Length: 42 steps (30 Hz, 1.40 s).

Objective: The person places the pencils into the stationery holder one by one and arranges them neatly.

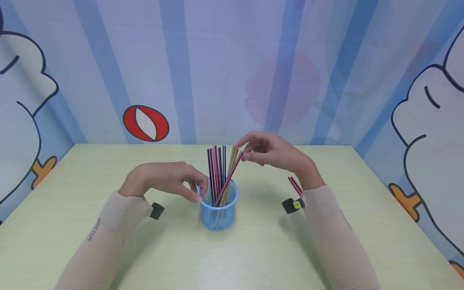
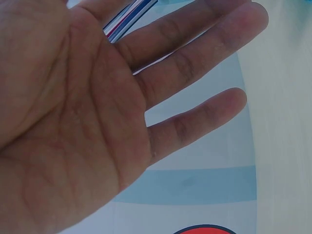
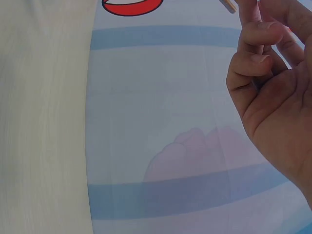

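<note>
A light blue cup [image 1: 217,219] stands upright on the table, holding several thin sticks [image 1: 219,171] in dark blue, red and yellow. My left hand [image 1: 168,179] grips the cup's left rim with thumb and fingers. In the left wrist view, the left palm [image 2: 73,112] fills much of the picture and partly covers the sticks [image 2: 129,19]. At the cup's upper right, my right hand [image 1: 277,153] pinches the top end of a slanting red stick [image 1: 230,177], whose lower end is inside the cup. The right wrist view shows the right hand's [image 3: 273,83] curled fingers; their tips are cut off.
Red sticks [image 1: 295,186] lie on the table by the right wrist, partly hidden by the sleeve and a black wrist device [image 1: 290,206]. A pale wooden table [image 1: 253,249] reaches back to a blue-striped printed curtain [image 1: 224,80].
</note>
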Each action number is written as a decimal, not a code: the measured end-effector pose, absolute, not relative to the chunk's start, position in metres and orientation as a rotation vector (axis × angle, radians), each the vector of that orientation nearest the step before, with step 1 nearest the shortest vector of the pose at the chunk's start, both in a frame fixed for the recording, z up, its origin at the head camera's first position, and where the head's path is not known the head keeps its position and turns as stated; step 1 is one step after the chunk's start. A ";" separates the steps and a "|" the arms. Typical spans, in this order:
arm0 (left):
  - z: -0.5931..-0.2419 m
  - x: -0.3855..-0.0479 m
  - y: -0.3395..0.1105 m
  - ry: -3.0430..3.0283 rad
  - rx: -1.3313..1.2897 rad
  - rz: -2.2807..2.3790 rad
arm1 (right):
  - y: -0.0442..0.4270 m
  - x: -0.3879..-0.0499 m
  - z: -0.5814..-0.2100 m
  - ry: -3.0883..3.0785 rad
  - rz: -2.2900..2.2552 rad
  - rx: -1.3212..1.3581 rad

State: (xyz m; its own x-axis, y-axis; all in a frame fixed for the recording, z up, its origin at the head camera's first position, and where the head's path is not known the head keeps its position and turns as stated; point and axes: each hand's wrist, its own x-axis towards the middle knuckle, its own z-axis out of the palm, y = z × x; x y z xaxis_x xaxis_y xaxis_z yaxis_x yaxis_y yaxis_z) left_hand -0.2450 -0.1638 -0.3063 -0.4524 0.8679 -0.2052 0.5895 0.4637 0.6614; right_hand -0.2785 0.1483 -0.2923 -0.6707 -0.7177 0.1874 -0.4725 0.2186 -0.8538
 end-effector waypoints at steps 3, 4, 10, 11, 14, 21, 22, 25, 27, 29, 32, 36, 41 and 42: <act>-0.307 -0.245 -0.164 2.188 1.219 0.698 | 0.154 -0.280 -0.290 2.256 -1.444 -1.088; -0.307 -0.246 -0.164 2.188 1.223 0.699 | 0.156 -0.281 -0.290 2.262 -1.441 -1.083; -0.306 -0.245 -0.163 2.195 1.202 0.696 | 0.172 -0.286 -0.287 2.397 -1.325 -1.030; -0.306 -0.245 -0.163 2.195 1.199 0.697 | 0.175 -0.287 -0.286 2.430 -1.296 -1.012; -0.307 -0.245 -0.163 2.191 1.202 0.698 | 0.185 -0.288 -0.286 2.520 -1.211 -0.952; -0.310 -0.244 -0.162 2.189 1.208 0.694 | 0.211 -0.291 -0.293 2.607 -1.028 -0.837; -0.310 -0.244 -0.162 2.189 1.204 0.693 | 0.214 -0.291 -0.295 2.606 -0.993 -0.814; -0.309 -0.244 -0.162 2.195 1.189 0.688 | 0.220 -0.293 -0.299 2.595 -0.898 -0.758; -0.308 -0.244 -0.162 2.202 1.190 0.686 | 0.222 -0.295 -0.301 2.592 -0.831 -0.713; -0.306 -0.243 -0.163 2.203 1.190 0.689 | 0.224 -0.297 -0.301 2.580 -0.770 -0.657; -0.305 -0.243 -0.165 2.201 1.191 0.692 | 0.225 -0.299 -0.303 2.566 -0.664 -0.564; -0.305 -0.243 -0.165 2.196 1.198 0.699 | 0.227 -0.303 -0.310 2.534 -0.584 -0.441; -0.305 -0.243 -0.165 2.202 1.194 0.693 | 0.229 -0.305 -0.318 2.502 -0.510 -0.363; -0.305 -0.243 -0.165 2.205 1.192 0.689 | 0.229 -0.306 -0.320 2.493 -0.503 -0.350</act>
State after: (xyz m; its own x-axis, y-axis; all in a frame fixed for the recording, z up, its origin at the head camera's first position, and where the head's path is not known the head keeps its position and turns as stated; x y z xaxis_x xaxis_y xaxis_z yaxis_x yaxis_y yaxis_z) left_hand -0.2433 -0.1651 -0.3054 -0.4662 0.8589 -0.2121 0.5855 0.4793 0.6539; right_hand -0.3057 0.2291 -0.3200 -0.8053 -0.3503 -0.4783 -0.1372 0.8950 -0.4245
